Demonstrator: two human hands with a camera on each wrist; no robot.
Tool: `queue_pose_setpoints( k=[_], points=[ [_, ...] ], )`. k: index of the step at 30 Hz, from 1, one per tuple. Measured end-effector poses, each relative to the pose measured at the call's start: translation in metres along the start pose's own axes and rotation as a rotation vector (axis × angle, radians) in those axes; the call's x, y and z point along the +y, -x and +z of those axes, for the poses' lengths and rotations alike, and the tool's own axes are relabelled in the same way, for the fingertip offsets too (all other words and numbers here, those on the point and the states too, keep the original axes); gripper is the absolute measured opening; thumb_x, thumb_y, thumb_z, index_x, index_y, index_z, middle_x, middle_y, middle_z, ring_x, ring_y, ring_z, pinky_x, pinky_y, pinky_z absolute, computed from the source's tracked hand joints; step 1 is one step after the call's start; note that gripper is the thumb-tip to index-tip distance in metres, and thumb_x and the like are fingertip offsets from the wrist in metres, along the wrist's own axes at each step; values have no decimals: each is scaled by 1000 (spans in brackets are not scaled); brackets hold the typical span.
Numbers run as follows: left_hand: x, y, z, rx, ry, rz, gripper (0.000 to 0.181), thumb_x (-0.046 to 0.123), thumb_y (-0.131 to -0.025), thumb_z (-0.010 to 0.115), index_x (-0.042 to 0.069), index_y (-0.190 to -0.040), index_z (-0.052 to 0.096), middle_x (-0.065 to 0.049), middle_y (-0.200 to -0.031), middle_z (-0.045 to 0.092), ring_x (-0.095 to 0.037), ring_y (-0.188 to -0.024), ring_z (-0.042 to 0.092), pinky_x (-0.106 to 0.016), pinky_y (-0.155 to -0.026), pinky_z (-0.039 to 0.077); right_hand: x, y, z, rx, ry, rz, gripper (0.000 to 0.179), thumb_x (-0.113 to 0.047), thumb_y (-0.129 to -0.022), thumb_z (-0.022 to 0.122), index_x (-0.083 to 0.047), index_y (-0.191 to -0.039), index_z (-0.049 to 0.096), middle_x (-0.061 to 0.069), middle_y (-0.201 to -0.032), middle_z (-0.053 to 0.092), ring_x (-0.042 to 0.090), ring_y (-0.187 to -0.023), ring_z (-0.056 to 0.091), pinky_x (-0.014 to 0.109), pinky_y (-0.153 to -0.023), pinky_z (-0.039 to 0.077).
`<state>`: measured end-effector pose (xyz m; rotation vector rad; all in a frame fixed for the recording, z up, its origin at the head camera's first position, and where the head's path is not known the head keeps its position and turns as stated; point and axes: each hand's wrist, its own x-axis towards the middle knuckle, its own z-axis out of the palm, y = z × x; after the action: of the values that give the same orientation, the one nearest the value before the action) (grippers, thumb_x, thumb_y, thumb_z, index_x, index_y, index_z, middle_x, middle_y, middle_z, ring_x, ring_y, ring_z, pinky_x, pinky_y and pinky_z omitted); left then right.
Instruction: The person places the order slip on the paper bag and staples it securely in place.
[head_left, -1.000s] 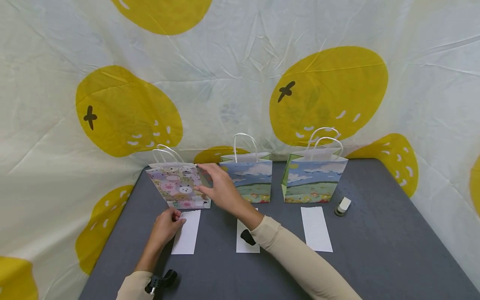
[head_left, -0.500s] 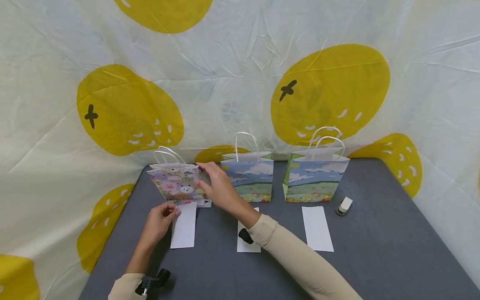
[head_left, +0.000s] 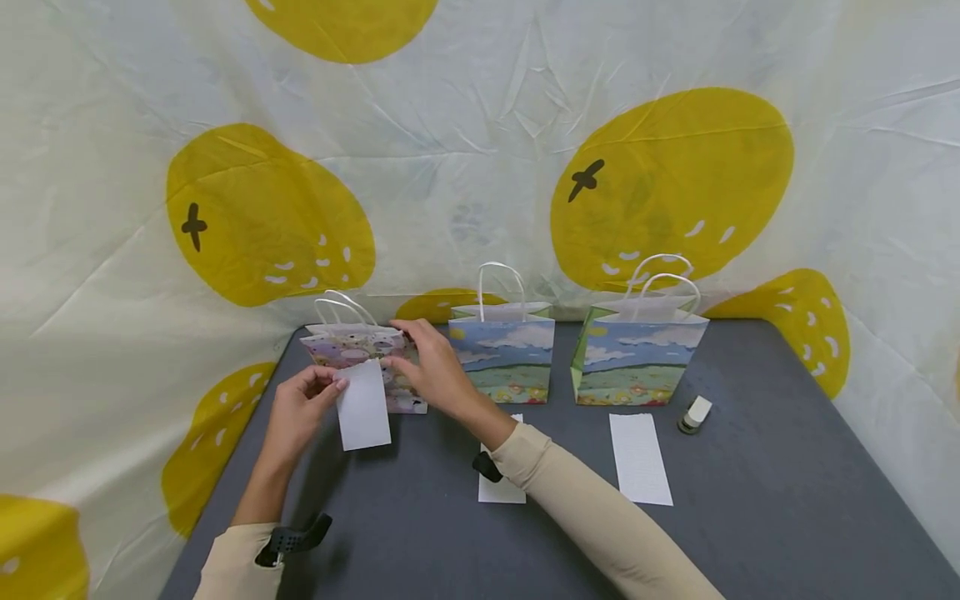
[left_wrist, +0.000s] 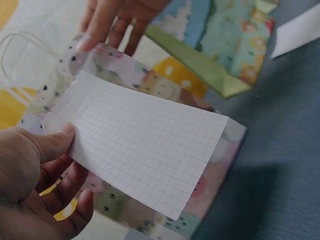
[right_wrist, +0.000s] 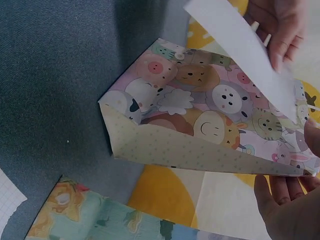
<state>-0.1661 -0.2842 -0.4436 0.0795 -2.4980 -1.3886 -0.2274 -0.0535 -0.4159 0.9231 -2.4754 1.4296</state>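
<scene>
My left hand pinches a small white sheet of squared paper by its torn-looking upper end, thumb on the front. The sheet is raised off the table and overlaps the front of a paper gift bag printed with cartoon animals. The left wrist view shows the grid lines on the sheet clearly. My right hand holds that bag at its upper right corner, with the thumb on the front face and the fingers at the side. The bag stands upright on its base with white twisted handles; the sheet hides part of its front.
Two more gift bags with a meadow print, the middle one and the right one, stand along the table's back. Two paper sheets lie before them, one at right, the other partly under my right sleeve. A small white-capped bottle is at right.
My left hand has lifted the squared sheet from the table and brought it up in front of the animal-print bag. My right hand has stayed at the bag's upper corner.
</scene>
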Motion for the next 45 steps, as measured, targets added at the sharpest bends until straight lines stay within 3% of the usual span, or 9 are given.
queue_pose_setpoints(
  k=[6, 14, 24, 35, 40, 43, 45],
  points=[
    [11, -10, -3, 15, 23, 16, 20, 17, -95, 72, -1, -105, 69, -14, -97, 66, -16, -82, 58, -19, -68, 50, 0, -3, 0, -16, -27, 4, 61, -28, -94, 74, -12, -148, 50, 5, -130, 58, 22, -104, 57, 31, -85, 47],
    [18, -16, -5, 19, 38, -6, 22, 17, -96, 71, 0, -110, 69, -13, -104, 68, -16, -86, 58, -18, -71, 51, -1, -10, 3, -8, -63, 14, 55, -28, -94, 75, -14, -143, 56, 5, -134, 60, 14, -116, 58, 32, -94, 50],
    [27, -20, -5, 39, 54, -15, 23, 20, -95, 73, -1, -104, 69, -8, -93, 66, -18, -80, 57, -19, -66, 49, -3, -21, 8, 52, -55, 11, 28, -26, -94, 74, -13, -119, 71, 0, -110, 66, 10, -94, 62, 19, -78, 51],
    [31, -22, 0, 122, 27, -49, 27, 25, -92, 76, 1, -102, 70, -7, -91, 67, -15, -79, 57, -20, -64, 46, -2, -22, 8, 92, -49, -27, 15, -19, -95, 74, -11, -107, 76, 2, -101, 71, 12, -90, 67, 19, -78, 53],
    [31, -20, 2, 247, -79, 55, 27, 24, -90, 80, 2, -99, 67, -11, -94, 62, -17, -82, 55, -19, -69, 43, 0, -20, 7, 105, -71, -35, 13, -19, -96, 73, -10, -105, 76, 3, -100, 71, 13, -87, 67, 19, -76, 53],
    [32, -20, 3, 349, -124, 139, 40, 18, -84, 85, -1, -107, 57, -16, -102, 51, -24, -90, 49, -26, -79, 39, 0, -19, 7, 108, -74, -43, 13, -19, -96, 73, -11, -105, 76, 2, -99, 71, 12, -86, 67, 19, -74, 53],
    [33, -21, 3, 379, -152, 180, 51, 14, -82, 87, -2, -115, 52, -20, -110, 45, -30, -98, 45, -35, -86, 37, 1, -19, 7, 109, -74, -48, 14, -19, -96, 73, -11, -106, 76, 2, -99, 71, 12, -85, 67, 19, -74, 53]
  ],
)
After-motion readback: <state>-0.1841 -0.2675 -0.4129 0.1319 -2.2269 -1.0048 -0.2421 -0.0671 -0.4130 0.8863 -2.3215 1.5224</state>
